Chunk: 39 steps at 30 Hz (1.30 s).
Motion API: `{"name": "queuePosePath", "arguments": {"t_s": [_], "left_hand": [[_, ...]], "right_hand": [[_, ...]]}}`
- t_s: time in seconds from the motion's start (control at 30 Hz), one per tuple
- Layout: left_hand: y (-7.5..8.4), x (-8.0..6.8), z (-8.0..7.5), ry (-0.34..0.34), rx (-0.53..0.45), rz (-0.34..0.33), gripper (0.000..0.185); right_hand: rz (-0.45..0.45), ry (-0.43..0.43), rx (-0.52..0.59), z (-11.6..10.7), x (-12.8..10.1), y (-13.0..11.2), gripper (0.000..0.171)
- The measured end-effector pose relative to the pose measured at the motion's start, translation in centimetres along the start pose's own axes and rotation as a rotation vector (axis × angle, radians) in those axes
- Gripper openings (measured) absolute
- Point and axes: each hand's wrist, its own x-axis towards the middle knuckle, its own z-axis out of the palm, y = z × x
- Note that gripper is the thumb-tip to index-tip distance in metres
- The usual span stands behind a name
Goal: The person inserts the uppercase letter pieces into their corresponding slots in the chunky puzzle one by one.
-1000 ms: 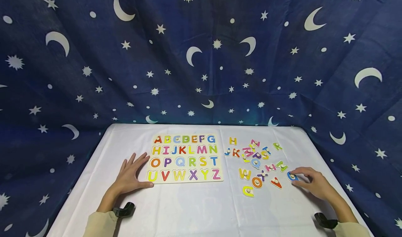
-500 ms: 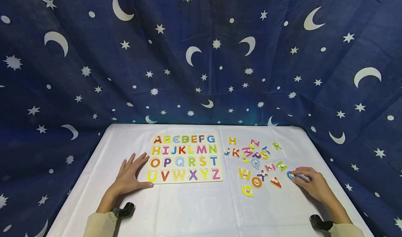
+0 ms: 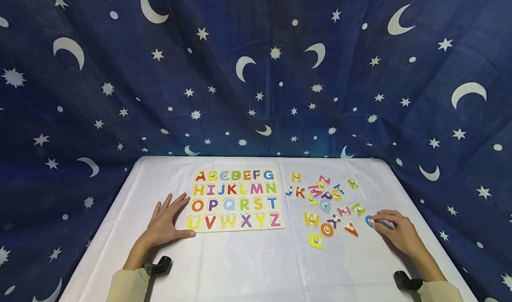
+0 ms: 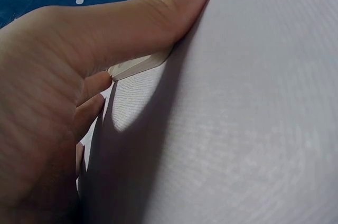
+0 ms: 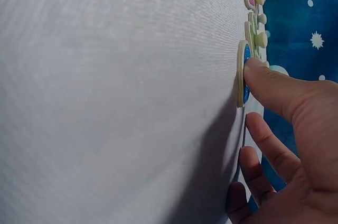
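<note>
A wooden alphabet board (image 3: 236,200) lies on the white tablecloth (image 3: 248,266), with coloured letters A to Z showing in every row. My left hand (image 3: 166,222) rests flat beside its left edge, and the thumb (image 4: 158,18) touches the board's near corner (image 4: 140,65). To the right, several loose pegged letters (image 3: 326,204) are scattered on the cloth. My right hand (image 3: 396,231) is at their right end. Its thumb tip (image 5: 259,73) presses on a blue letter piece (image 3: 369,222) (image 5: 244,55). The other fingers (image 5: 259,134) lie loosely curved on the cloth.
A dark blue cloth with moons and stars (image 3: 256,71) hangs behind and around the table. A yellow letter (image 3: 315,240), an orange O (image 3: 326,230) and a red V (image 3: 351,231) lie nearest the front. Bare cloth stretches along the near edge.
My right hand has drawn in slightly on the blue letter piece, its thumb now on it. The left hand and the board have not moved.
</note>
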Motion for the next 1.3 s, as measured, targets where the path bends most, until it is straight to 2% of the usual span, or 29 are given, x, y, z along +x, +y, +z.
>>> {"name": "queuePosePath", "arguments": {"t_s": [0.27,0.53,0.73,1.3], "left_hand": [[0.1,0.1,-0.2,-0.003,0.003,0.002,0.114],[0.2,0.0,-0.1,-0.010,0.001,-0.006,0.115],[0.2,0.1,-0.2,-0.009,-0.002,0.005,0.115],[0.5,0.1,-0.4,-0.020,0.001,-0.003,0.114]], "right_hand": [[-0.063,-0.066,-0.047,-1.0,1.7,-1.2,0.017],[-0.149,-0.061,-0.022,-1.9,4.6,-3.2,0.018],[-0.126,-0.109,-0.011,-1.6,7.0,-5.7,0.014],[-0.125,-0.094,0.057,0.8,13.2,-13.1,0.020]]}}
